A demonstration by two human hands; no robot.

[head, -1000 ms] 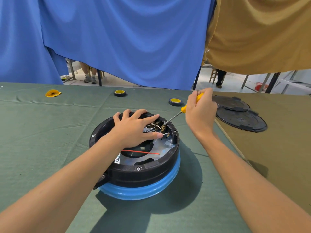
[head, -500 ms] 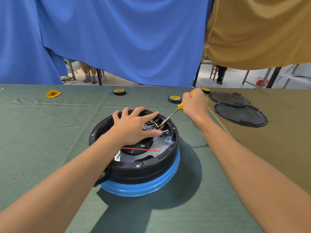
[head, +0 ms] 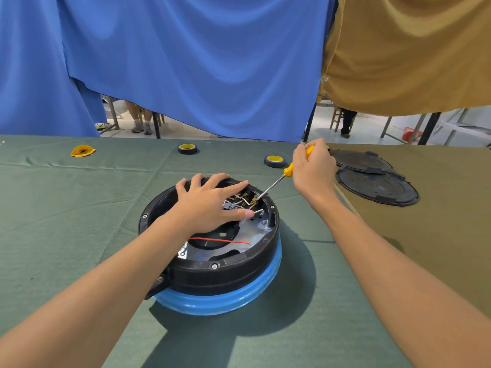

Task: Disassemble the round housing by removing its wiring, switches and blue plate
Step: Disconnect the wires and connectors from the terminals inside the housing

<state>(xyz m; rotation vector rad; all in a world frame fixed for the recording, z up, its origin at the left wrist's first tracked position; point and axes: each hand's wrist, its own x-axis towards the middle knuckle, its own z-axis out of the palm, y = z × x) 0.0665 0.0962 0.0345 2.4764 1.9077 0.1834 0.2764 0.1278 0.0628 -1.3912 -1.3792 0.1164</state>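
Note:
The round black housing [head: 225,266] with a blue lower band stands on the green cloth in the middle. Inside lie a shiny blue plate [head: 252,227], a red wire [head: 220,240] and a cluster of brassy switches with white wires [head: 247,201] at the far side. My left hand [head: 210,205] lies flat across the housing's top, fingers spread and straight, thumb touching a white wire. My right hand [head: 313,168] grips a yellow-handled screwdriver [head: 276,181], whose tip sits in the switch cluster.
Two black round covers [head: 377,185] lie on the brown cloth at the right. Two rolls of tape [head: 275,161] and a yellow scrap [head: 82,150] sit toward the table's far edge. Blue and tan curtains hang behind; a person's legs show below them.
My right hand with the screwdriver has shifted slightly, the handle turning in my grip. The left hand stays on the housing; the view has tilted a little.

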